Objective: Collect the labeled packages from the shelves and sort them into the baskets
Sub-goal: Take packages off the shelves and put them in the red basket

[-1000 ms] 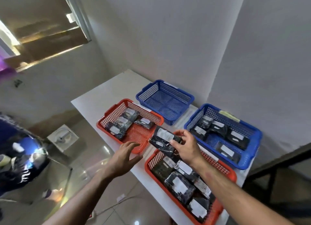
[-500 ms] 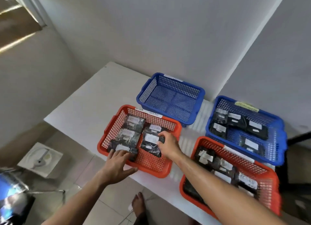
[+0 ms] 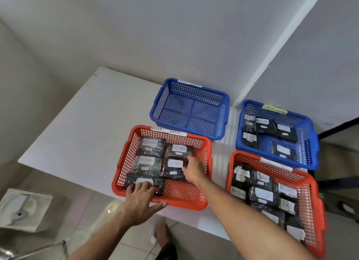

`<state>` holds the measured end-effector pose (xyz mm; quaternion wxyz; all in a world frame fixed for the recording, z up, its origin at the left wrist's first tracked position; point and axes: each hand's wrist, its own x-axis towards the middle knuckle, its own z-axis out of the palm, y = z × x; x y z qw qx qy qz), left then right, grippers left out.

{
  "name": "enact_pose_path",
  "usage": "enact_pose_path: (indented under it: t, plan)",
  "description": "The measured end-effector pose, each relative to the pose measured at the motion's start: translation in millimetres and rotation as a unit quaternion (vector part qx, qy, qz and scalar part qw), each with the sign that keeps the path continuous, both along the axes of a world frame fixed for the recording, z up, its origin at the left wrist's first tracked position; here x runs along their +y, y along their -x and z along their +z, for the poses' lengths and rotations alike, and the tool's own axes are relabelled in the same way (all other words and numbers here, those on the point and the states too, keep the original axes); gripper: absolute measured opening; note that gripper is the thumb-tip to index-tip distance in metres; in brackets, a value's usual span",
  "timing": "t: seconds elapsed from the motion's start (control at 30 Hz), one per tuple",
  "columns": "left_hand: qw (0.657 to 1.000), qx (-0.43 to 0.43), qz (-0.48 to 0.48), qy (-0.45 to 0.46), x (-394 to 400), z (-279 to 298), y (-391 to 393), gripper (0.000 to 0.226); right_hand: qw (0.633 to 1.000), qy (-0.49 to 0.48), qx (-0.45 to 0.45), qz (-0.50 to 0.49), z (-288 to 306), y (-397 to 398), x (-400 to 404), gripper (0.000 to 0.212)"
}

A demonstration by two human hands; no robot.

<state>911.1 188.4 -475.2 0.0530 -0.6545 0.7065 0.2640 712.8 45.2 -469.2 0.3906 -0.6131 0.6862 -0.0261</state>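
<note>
Head view: four baskets, two orange and two blue; both hands' fingers lie relaxed on packages.

A white table stands in a wall corner and carries four mesh baskets in two rows. Take the empty blue basket as the landmark: it sits at the back. Just in front of it is an orange basket holding dark labeled packages. To its right, in the corner, is a second blue basket with packages. Diagonally front-right of it, a second orange basket, also filled, seems to overhang the table's near edge.
</note>
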Motion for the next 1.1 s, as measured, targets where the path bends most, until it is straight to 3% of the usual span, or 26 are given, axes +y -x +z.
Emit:
enact_pose_path:
  t: [0.27, 0.5, 0.67, 0.87, 1.1]
  plan:
    - [0.999, 0.047, -0.010, 0.004, -20.0, 8.1, 6.7, 0.083, 0.999, 0.025, 0.007, 0.018, 0.7, 4.8, 2.6, 0.029]
    - [0.998, 0.065, -0.007, 0.000, -35.1, 12.8, 17.7, 0.067, 0.996, 0.064, -0.014, 0.067, 8.5, 16.0, 14.0, 0.035]
    - [0.996, 0.069, -0.035, 0.035, -48.8, 28.2, 50.4, 0.069, 0.983, 0.155, -0.057, 0.085, 37.3, 46.4, 23.4, 0.033]
    - [0.983, 0.115, -0.078, 0.118, -68.2, 51.8, 138.5, 0.085, 0.933, 0.337, -0.076, 0.106, 81.9, 149.2, 42.2, 0.028]
    - [0.959, 0.151, -0.181, 0.154, -66.1, 88.9, 318.8, 0.080, 0.914, 0.405, 0.022, -0.011, 97.1, 356.5, 98.1, 0.043]
